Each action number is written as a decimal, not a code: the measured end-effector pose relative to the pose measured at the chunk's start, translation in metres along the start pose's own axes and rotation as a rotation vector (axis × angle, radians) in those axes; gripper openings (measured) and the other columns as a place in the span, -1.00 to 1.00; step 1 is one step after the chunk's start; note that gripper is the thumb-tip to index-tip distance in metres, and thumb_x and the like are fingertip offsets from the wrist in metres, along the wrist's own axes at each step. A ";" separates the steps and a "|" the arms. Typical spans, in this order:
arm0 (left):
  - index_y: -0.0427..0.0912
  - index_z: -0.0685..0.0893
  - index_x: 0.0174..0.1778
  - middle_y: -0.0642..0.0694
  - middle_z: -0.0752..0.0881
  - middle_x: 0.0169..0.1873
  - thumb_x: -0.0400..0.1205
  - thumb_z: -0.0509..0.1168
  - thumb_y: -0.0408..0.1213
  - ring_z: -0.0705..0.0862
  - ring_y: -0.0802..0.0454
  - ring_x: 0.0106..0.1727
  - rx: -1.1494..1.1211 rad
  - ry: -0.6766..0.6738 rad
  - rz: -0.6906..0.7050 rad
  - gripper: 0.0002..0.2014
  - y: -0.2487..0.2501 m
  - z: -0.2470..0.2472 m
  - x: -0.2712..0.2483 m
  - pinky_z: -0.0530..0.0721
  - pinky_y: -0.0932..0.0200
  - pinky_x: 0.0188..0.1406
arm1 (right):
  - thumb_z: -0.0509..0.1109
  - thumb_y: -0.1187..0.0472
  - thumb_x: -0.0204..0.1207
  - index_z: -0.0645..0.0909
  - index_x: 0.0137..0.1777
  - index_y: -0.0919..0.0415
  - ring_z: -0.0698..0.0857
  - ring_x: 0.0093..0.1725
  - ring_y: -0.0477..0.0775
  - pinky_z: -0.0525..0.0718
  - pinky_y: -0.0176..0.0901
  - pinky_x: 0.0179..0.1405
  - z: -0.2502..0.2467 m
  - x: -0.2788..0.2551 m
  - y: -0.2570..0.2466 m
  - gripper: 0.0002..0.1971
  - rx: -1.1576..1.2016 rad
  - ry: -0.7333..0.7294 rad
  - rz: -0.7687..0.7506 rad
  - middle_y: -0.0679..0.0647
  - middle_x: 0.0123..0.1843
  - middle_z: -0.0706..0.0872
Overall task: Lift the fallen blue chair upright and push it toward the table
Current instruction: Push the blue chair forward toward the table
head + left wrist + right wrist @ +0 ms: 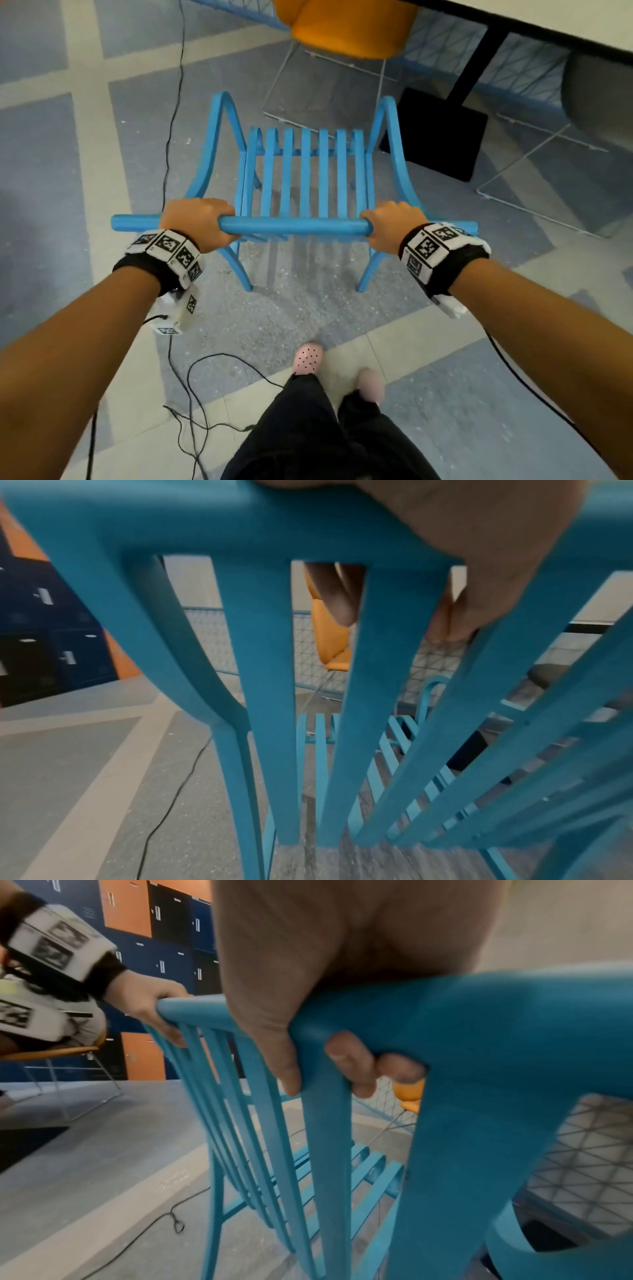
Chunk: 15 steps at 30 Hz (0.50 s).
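Note:
The blue slatted chair (pixel 305 178) stands upright on the floor in front of me, its seat facing away toward the table (pixel 561 20) at the upper right. My left hand (pixel 198 221) grips the left part of the top rail (pixel 294 226), fingers curled over it. My right hand (pixel 390 226) grips the rail's right end the same way. In the left wrist view my fingers (pixel 337 599) wrap behind the rail (pixel 205 520). In the right wrist view my fingertips (pixel 349 1058) curl under the rail (pixel 479 1010), and my left hand (pixel 147 1007) shows at the far end.
An orange chair (pixel 346 27) on a wire frame stands just beyond the blue chair. The table's black post and base plate (pixel 442 133) sit at the right, beside a grey chair (pixel 599 89). Black cables (pixel 191 394) trail on the floor near my feet (pixel 308 358).

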State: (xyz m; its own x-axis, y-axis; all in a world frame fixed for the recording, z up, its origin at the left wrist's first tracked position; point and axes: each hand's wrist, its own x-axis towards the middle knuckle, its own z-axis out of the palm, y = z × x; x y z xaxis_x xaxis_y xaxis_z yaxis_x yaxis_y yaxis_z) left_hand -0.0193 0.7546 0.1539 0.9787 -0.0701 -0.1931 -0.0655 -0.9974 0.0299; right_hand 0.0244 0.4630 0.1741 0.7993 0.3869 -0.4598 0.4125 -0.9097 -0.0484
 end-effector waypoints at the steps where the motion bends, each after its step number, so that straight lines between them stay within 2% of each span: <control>1: -0.14 0.71 -0.22 -0.17 0.78 -0.22 0.46 0.38 0.00 0.70 -0.25 -0.21 0.008 -0.001 0.023 -0.75 0.005 0.000 0.000 0.50 0.04 -0.31 | 0.24 0.20 0.58 0.61 0.13 0.15 0.53 -0.19 0.21 0.50 -0.07 -0.24 0.003 -0.009 0.004 -0.80 0.012 -0.002 0.004 0.11 -0.18 0.50; 3: -0.14 0.71 -0.21 -0.16 0.78 -0.20 0.47 0.37 -0.01 0.71 -0.25 -0.18 0.021 -0.001 0.077 -0.76 0.019 0.001 -0.001 0.44 0.08 -0.32 | 0.24 0.17 0.59 0.60 0.17 0.13 0.61 -0.11 0.27 0.51 -0.06 -0.22 0.010 -0.026 0.014 -0.79 0.029 -0.005 0.024 0.11 -0.15 0.48; 5: -0.13 0.71 -0.22 -0.15 0.80 -0.19 0.47 0.35 0.01 0.72 -0.25 -0.16 0.021 0.030 0.142 -0.75 0.037 0.001 0.006 0.41 0.10 -0.33 | 0.24 0.15 0.60 0.60 0.18 0.12 0.57 -0.14 0.24 0.50 -0.05 -0.19 0.017 -0.038 0.028 -0.78 0.040 0.010 0.066 0.10 -0.14 0.48; 7: -0.14 0.72 -0.26 -0.15 0.81 -0.23 0.40 0.26 0.06 0.73 -0.25 -0.20 -0.016 0.065 0.201 -0.67 0.056 0.002 0.012 0.39 0.12 -0.36 | 0.25 0.14 0.60 0.60 0.17 0.13 0.52 -0.15 0.20 0.49 -0.04 -0.17 0.025 -0.052 0.043 -0.79 0.059 0.015 0.121 0.13 -0.12 0.51; 8: -0.14 0.72 -0.30 -0.15 0.80 -0.29 0.35 0.21 0.09 0.74 -0.24 -0.25 -0.030 0.083 0.235 -0.63 0.067 0.003 0.014 0.39 0.13 -0.39 | 0.25 0.14 0.60 0.60 0.15 0.14 0.57 -0.12 0.22 0.50 -0.04 -0.16 0.030 -0.060 0.052 -0.80 0.076 0.019 0.144 0.16 -0.09 0.57; 11: -0.07 0.71 -0.45 -0.05 0.78 -0.47 0.28 0.10 0.19 0.74 -0.13 -0.49 -0.047 0.117 0.388 -0.57 0.099 0.008 0.019 0.55 0.16 -0.59 | 0.27 0.16 0.57 0.60 0.12 0.14 0.67 0.09 0.30 0.63 0.05 -0.03 0.046 -0.089 0.076 -0.81 0.130 0.016 0.204 0.20 0.12 0.68; 15: 0.00 0.69 -0.47 0.03 0.74 -0.55 0.27 0.11 0.15 0.72 -0.01 -0.55 -0.093 0.081 0.583 -0.64 0.141 0.009 0.029 0.64 0.18 -0.66 | 0.26 0.14 0.57 0.59 0.13 0.11 0.67 0.13 0.30 0.64 0.07 0.02 0.065 -0.129 0.103 -0.81 0.175 0.010 0.329 0.18 0.14 0.67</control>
State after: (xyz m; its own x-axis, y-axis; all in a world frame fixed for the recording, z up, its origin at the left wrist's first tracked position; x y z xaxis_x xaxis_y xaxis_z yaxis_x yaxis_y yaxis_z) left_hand -0.0022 0.6117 0.1438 0.7983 -0.6007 -0.0440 -0.5829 -0.7888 0.1948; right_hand -0.0645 0.3091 0.1712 0.8815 0.0704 -0.4670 0.0529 -0.9973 -0.0505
